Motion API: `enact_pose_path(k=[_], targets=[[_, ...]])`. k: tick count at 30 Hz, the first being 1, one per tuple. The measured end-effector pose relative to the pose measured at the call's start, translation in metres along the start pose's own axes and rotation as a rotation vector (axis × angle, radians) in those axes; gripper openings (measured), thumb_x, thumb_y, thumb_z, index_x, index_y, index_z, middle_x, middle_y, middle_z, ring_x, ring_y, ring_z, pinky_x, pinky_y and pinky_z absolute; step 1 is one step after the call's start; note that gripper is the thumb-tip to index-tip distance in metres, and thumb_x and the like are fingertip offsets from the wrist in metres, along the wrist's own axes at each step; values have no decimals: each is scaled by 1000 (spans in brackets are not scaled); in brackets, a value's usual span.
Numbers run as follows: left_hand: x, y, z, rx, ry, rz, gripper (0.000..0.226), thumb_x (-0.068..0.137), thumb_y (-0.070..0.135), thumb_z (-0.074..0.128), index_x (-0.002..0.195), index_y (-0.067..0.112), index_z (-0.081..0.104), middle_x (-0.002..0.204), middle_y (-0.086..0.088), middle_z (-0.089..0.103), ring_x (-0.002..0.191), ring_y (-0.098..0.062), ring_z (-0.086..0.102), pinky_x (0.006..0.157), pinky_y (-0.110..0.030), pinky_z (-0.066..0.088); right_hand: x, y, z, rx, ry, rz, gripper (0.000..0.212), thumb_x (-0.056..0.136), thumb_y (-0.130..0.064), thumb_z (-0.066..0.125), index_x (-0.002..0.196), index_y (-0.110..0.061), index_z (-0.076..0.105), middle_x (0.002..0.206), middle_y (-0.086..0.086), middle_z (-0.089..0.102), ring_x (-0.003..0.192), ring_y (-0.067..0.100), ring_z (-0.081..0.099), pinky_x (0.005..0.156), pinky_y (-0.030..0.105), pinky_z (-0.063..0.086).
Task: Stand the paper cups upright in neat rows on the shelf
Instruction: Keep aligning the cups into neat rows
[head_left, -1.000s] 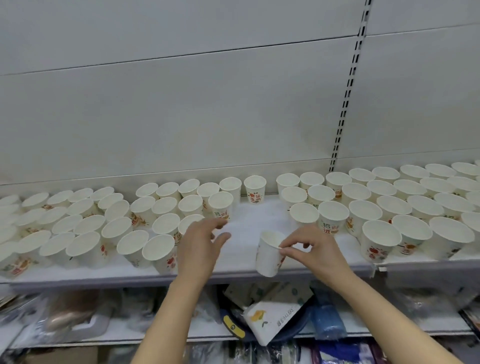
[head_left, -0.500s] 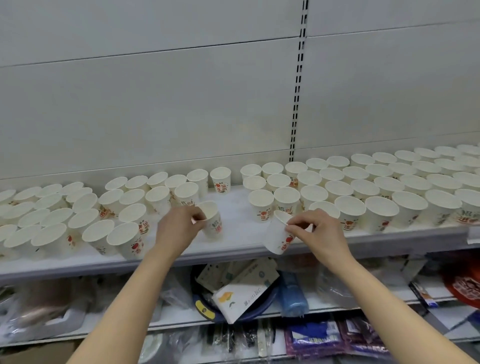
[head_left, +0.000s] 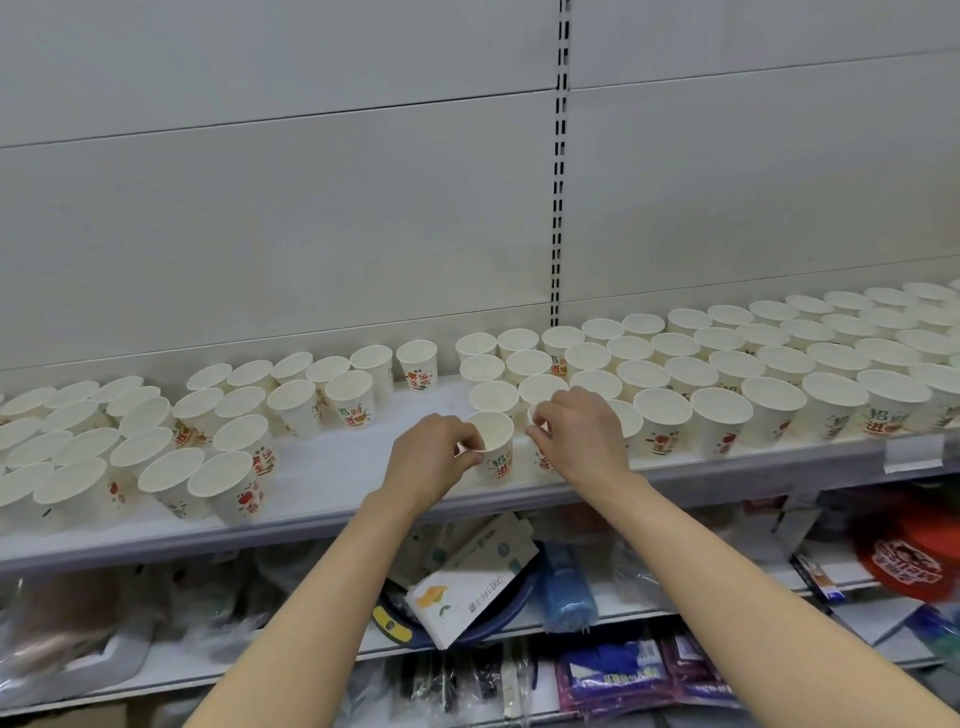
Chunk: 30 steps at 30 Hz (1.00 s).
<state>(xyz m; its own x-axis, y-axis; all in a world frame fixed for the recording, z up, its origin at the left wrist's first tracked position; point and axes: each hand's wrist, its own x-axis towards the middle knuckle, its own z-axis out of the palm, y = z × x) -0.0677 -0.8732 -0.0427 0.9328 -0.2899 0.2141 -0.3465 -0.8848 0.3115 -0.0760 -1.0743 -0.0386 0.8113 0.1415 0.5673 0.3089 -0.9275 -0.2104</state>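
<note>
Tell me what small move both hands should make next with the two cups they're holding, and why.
Probably set both down and let go. The left hand pinches the rim of one cup, which looks upright at the shelf's front beside the right-hand rows. The right hand holds a second cup, mostly hidden. Both seem to extend the front row, so release looks right.
</note>
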Motion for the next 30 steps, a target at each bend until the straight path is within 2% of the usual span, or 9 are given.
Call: enact_pose_path(k=[3, 6, 9, 13, 17, 21, 24, 30], targets=[[3, 4, 2, 18, -17, 4, 4, 89, 35, 66, 91, 33, 70, 93, 14, 64, 88, -8, 51, 71, -29, 45, -1, 4, 5, 42, -59, -14, 20, 64, -28, 85, 67, -14, 70, 63, 2, 61, 64, 25, 56, 56, 30, 41], [3, 2, 6, 23, -10, -2, 7, 89, 34, 65, 94, 32, 70, 96, 13, 65, 91, -8, 52, 73, -29, 45, -3, 17, 2, 156, -82, -49, 27, 67, -34, 82, 83, -13, 73, 74, 2, 66, 74, 24, 57, 63, 34, 43], [4, -1, 6, 19, -6, -19, 7, 90, 33, 65, 95, 32, 70, 98, 13, 65, 94, -9, 54, 76, -29, 46, -8, 36, -5, 173, -149, -96, 27, 69, -28, 81, 93, -17, 73, 88, -1, 69, 84, 24, 54, 73, 38, 44], [6, 0, 7, -20, 4, -47, 5, 89, 31, 66, 92, 31, 70, 99, 13, 65, 93, -8, 56, 78, -29, 47, -9, 45, -2, 128, -150, -106, 15, 71, -16, 78, 85, -19, 74, 85, -4, 69, 82, 24, 53, 70, 34, 40], [3, -5, 9, -88, 11, -71, 3, 86, 30, 69, 87, 32, 69, 98, 15, 65, 91, -6, 59, 80, -31, 50, -2, 46, -8, 112, -139, -124, 7, 74, -23, 78, 80, -22, 74, 77, -6, 69, 79, 23, 51, 69, 33, 34], [2, -4, 9, -132, -7, -81, 9, 81, 41, 73, 86, 36, 68, 101, 20, 63, 90, -2, 58, 78, -32, 51, 0, 45, -12, 52, -208, -161, 9, 82, -27, 69, 88, -24, 75, 83, -6, 69, 85, 21, 49, 73, 31, 27], [4, 3, 9, -54, 11, -62, 18, 77, 51, 73, 87, 38, 67, 105, 23, 56, 91, -4, 54, 71, -27, 46, 0, 45, -9, 18, -224, -166, 12, 84, -27, 66, 92, -25, 74, 86, -5, 69, 88, 23, 50, 74, 33, 28], [8, 11, 18, -43, 5, -64, 9, 84, 43, 69, 90, 35, 70, 102, 16, 63, 89, -6, 51, 70, -28, 44, -3, 52, -7, 29, -243, -125, 11, 84, -26, 65, 90, -26, 74, 87, -6, 69, 88, 22, 49, 76, 36, 32]])
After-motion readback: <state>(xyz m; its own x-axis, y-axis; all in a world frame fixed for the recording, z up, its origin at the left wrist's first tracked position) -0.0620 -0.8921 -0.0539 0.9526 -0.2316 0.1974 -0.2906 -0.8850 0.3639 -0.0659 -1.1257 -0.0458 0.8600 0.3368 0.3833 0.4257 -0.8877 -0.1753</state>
